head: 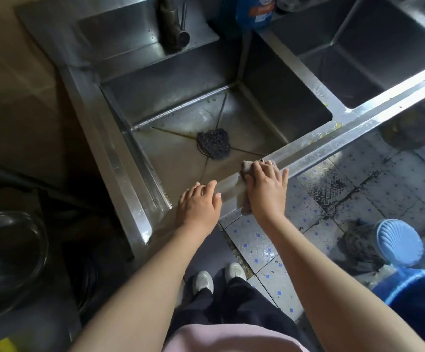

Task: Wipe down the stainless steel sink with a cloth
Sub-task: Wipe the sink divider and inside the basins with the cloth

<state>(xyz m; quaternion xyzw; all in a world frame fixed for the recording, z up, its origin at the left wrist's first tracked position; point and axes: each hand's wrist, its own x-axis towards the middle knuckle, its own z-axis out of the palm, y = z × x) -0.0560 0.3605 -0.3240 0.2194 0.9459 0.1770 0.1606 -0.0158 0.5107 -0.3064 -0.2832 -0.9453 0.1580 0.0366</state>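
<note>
- Well, the only label in sight is on the blue bottle (254,11) behind the basins. It has an orange and white panel, but the print is too blurred for me to read.
- I can see no brand or writing on the sink (333,138) itself.
- My right hand (267,189) lies palm down on the cloth (247,171), pressing it onto the front rim of the sink.
- Those fingers (259,171) are lightly spread and laid flat over the cloth. The tips bend over the rim's inner edge and the thumb points off to the right.
- One finger wears a ring, and one nail looks dark.
- The cloth, a greyish-pink rag, is draped over the rim. One bit pokes out past my fingertips and another hangs down the front face below my palm.
- My left hand (198,207) rests on the same rim just beside the cloth, holding nothing. Its fingers are relaxed and close together, reaching toward the basin.
- Both forearms are bare and stretch forward from the bottom of the view, the left one crossing over the sink's near corner.
- A dark scouring pad (214,146) sits over the drain in the basin in front of me, and the tap (173,26) stands at the back.
- A second basin (371,59) lies to the right.
- On the tiled floor (257,240) to my right there is a pale blue shell-patterned scoop (399,246) above a blue bucket (414,293).
</note>
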